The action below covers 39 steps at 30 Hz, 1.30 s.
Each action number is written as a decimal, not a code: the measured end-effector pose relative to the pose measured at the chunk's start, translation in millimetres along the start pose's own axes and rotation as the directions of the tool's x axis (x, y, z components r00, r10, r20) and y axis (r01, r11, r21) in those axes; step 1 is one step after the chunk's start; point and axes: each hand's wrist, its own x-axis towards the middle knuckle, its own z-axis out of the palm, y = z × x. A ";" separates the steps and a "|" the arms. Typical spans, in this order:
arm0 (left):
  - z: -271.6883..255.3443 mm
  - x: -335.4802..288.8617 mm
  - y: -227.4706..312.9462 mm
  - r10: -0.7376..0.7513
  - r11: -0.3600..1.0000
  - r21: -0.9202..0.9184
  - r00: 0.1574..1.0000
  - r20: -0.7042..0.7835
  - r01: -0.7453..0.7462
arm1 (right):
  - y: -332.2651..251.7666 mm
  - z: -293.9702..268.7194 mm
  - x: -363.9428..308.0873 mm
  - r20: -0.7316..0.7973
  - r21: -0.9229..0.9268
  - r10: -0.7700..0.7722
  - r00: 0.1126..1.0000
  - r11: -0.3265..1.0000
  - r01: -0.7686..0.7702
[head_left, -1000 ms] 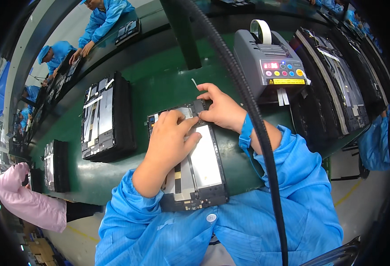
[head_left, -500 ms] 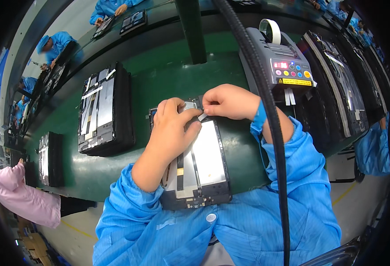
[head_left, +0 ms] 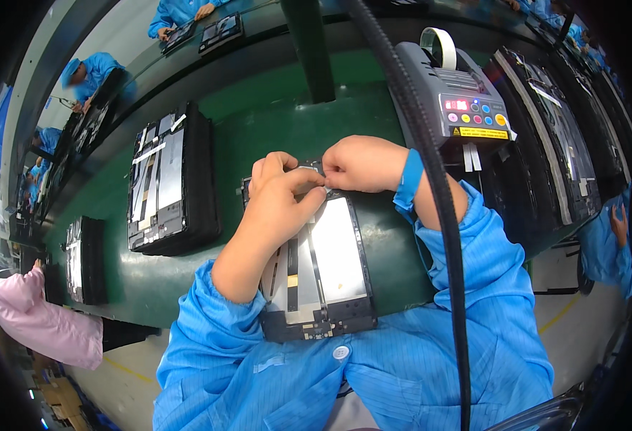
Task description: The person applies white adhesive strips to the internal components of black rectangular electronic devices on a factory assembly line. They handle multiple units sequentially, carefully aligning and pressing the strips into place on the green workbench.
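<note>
A tablet with its inside exposed [head_left: 344,251], silver plates within a black frame, lies on the green table right in front of me. My left hand [head_left: 280,201] reaches over its upper left part, thumb and forefinger closed together near the top edge. There my right hand [head_left: 365,165] meets it, fingers pinched, with a blue band round the wrist. A short whitish strip of tape was between the right fingertips a moment ago; now the fingers mostly cover it. What the left fingertips grip is hidden.
A grey tape dispenser [head_left: 467,108] stands to the right, white strips hanging from its front. Tablet stacks stand at left [head_left: 161,179] and far left [head_left: 84,258], more at right [head_left: 556,136]. A black cable [head_left: 454,273] hangs before me. Co-workers are around.
My left thumb and forefinger have closed toward the right fingertips. The tape strip, plain to see before, is now mostly hidden. My right wrist has shifted slightly left.
</note>
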 end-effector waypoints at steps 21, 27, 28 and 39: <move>3.4 0.5 2.6 -0.085 0.996 -0.004 0.996 -0.016 0.085 | -0.7 5.0 0.2 0.027 0.132 0.172 0.985 0.976 -0.174; 2.9 1.5 1.7 -0.104 0.994 -0.042 0.995 -0.003 0.104 | 7.8 17.8 -8.5 -0.024 0.592 0.376 0.926 0.752 -0.290; 3.7 1.6 0.8 -0.115 0.992 -0.059 0.993 -0.001 0.114 | 9.9 20.1 -8.3 -0.017 0.629 0.374 0.927 0.725 -0.280; 1.0 8.2 1.3 -0.030 1.000 0.012 0.999 0.029 0.029 | 3.2 28.4 -6.5 -0.037 0.632 0.455 0.890 0.700 -0.332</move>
